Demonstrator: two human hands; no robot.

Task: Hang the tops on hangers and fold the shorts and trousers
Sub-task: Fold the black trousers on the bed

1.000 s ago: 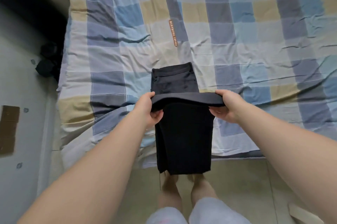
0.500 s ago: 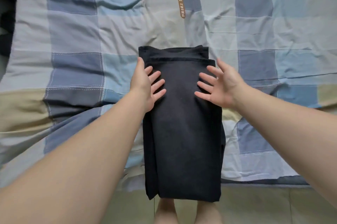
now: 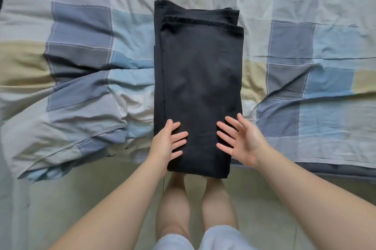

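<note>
Stock as I see it through the head camera:

1. Trousers, one pair, black, folded into a long rectangle. It lies flat on the bed and runs from between the two grips straight away beyond them. Its layered edges step back at the end far from the grips. The end nearest them hangs just over the bed's edge.

2. Left grip, one. It is fully open with fingers straight and spread, lying flat on the trousers' near left corner and holding nothing.

3. Right grip, one. It is wide open with fingers fanned, the fingertips over the trousers' near right edge. It clasps nothing, and I cannot tell whether it touches the cloth.

4. Bed cover, one, checked in blue, grey, cream and sand. It is wrinkled and spreads outward from both grips.

5. Bare legs, two, nearer to me than the grips, between the forearms. Pale shorts are worn above them.

6. Floor, pale, behind the grips.
</note>
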